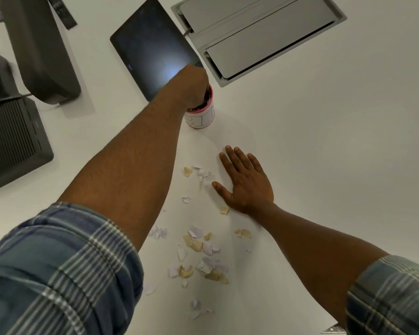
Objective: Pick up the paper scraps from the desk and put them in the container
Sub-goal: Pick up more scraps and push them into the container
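Several white, lilac and tan paper scraps point(201, 257) lie scattered on the white desk point(324, 141) in front of me. A small round container point(201, 118), white with a red rim and blue lettering, stands beyond them. My left hand point(191, 88) reaches over the container's mouth with its fingers pointing down inside; the fingers and anything they hold are hidden. My right hand point(246, 182) lies flat on the desk, palm down and fingers spread, just right of the upper scraps and holding nothing.
A dark tablet point(153, 44) lies just behind the container. A grey hatch panel point(259, 35) is set into the desk at the back right. A monitor stand point(41, 49) and a dark box point(12, 141) occupy the left side.
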{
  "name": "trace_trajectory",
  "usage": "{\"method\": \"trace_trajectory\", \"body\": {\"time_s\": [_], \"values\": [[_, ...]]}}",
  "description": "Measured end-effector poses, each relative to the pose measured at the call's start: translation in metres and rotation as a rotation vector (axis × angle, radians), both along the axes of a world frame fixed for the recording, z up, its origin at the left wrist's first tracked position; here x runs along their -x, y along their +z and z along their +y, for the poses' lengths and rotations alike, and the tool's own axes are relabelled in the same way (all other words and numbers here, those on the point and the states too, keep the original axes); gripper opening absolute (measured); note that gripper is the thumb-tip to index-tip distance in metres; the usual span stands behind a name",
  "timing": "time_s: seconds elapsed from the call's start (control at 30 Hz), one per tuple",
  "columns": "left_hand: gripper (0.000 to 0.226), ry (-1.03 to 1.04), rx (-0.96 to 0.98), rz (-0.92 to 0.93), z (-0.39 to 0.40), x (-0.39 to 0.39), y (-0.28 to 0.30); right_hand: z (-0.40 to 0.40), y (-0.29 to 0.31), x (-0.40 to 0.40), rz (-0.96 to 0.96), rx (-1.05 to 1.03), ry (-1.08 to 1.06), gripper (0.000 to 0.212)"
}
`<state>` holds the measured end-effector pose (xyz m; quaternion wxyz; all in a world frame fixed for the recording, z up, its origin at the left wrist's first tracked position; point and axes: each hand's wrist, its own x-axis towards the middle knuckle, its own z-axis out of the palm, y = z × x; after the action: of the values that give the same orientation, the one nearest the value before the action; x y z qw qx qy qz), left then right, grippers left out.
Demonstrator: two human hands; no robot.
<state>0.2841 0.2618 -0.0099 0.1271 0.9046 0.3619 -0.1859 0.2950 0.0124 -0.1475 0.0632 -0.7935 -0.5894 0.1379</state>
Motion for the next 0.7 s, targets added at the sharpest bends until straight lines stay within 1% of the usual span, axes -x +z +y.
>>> {"method": "trace_trajectory", "body": {"time_s": [0.13, 0.23, 0.33, 0.43, 0.5, 0.6, 0.7], "values": [[0.034, 0.011, -0.007, -0.076, -0.001, 0.009, 0.019, 0.000, 0.002, 0.000, 0.000, 0.001, 0.002, 0.076], [0.031, 0.051, -0.030, -0.213, -0.006, 0.021, 0.035, -0.002, 0.002, 0.000, 0.003, 0.007, -0.007, 0.076], [0.026, 0.177, -0.080, -0.392, -0.013, 0.042, 0.039, -0.001, 0.002, 0.000, 0.003, 0.006, -0.005, 0.076], [0.021, 0.309, -0.130, -0.636, -0.034, 0.075, 0.029, -0.001, 0.002, -0.001, -0.010, 0.024, 0.015, 0.077], [0.018, 0.371, -0.140, -0.754, -0.054, 0.102, 0.018, -0.001, 0.003, -0.002, -0.013, 0.051, 0.024, 0.078], [0.018, 0.460, -0.078, -0.827, -0.088, 0.147, 0.001, 0.001, 0.008, -0.005, 0.014, 0.106, 0.048, 0.079], [0.019, 0.518, -0.085, -0.783, -0.124, 0.190, -0.015, 0.006, 0.017, -0.012, 0.113, 0.173, 0.085, 0.079]]}}
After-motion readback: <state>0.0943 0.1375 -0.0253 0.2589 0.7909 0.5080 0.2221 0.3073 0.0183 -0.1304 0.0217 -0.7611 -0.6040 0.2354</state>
